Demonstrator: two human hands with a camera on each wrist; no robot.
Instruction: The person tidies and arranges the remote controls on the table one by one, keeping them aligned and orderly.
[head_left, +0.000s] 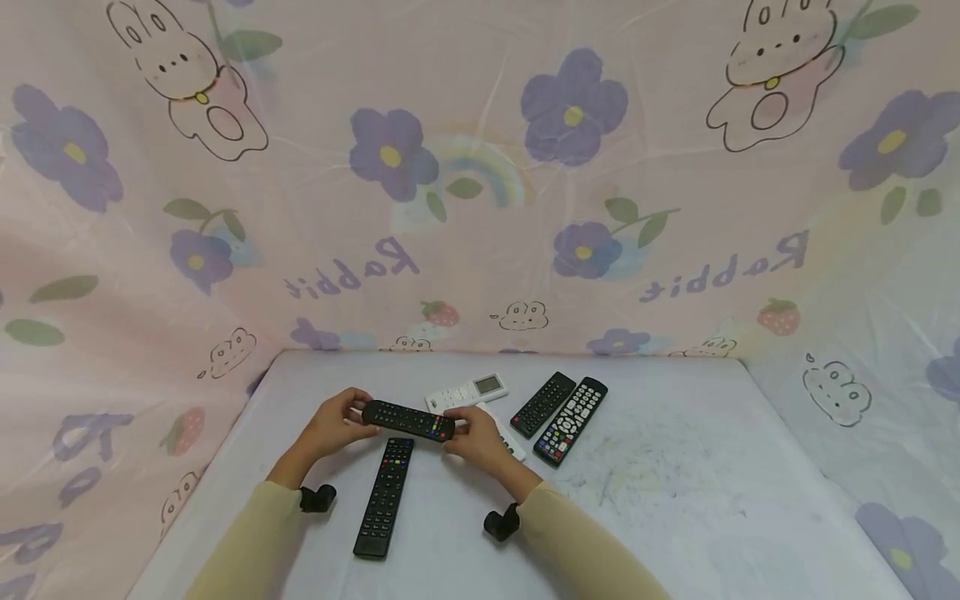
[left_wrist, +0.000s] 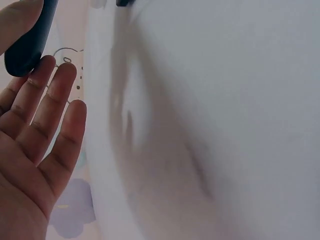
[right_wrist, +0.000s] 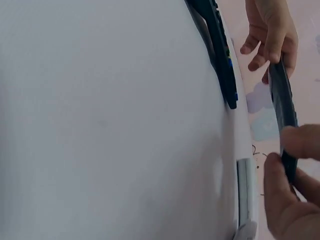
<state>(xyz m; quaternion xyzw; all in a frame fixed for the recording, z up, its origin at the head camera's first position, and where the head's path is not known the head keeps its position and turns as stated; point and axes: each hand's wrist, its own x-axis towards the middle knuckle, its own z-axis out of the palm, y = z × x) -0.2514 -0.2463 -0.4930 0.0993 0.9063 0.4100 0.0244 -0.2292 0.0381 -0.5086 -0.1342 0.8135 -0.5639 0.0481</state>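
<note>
A black remote control (head_left: 408, 420) with rounded ends is held up crosswise between both hands, its buttons facing up in the head view. My left hand (head_left: 339, 427) pinches its left end between thumb and fingers; in the left wrist view the other fingers (left_wrist: 65, 130) are spread below it. The right end is pinched by my right hand (head_left: 477, 439), thumb on one side and fingers on the other in the right wrist view. Below it on the table lies a longer black remote (head_left: 385, 498), pointing away from me.
Behind the held remote lies a white remote with a screen (head_left: 467, 392). Another white remote (head_left: 504, 433) is partly hidden by the right hand. Two black remotes, one plain (head_left: 543, 405) and one with white buttons (head_left: 571, 422), lie to the right. Printed curtains surround the white table (head_left: 675, 500).
</note>
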